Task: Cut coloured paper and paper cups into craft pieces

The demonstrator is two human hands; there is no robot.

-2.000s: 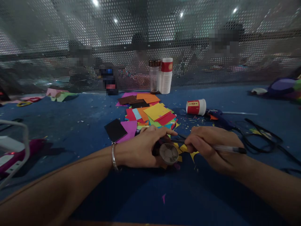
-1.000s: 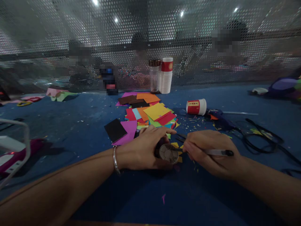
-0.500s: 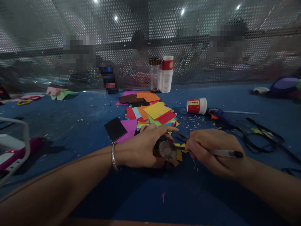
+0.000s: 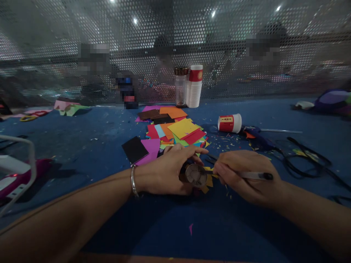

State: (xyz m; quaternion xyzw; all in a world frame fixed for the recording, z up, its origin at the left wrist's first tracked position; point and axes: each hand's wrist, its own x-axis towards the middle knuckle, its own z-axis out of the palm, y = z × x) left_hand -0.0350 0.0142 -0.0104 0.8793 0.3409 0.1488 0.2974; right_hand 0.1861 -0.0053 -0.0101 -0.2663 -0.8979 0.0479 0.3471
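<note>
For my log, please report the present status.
Left grip holding round-faced piece. Right grip holding pen, pointed at it. Yellow scraps beside piece, apparently not obstructing.

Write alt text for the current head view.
The left hand holds a round object marked with lines; the right hand holds a pen toward it. Beyond, on a blue table, lie colored papers and a tipped paper cup.
</note>
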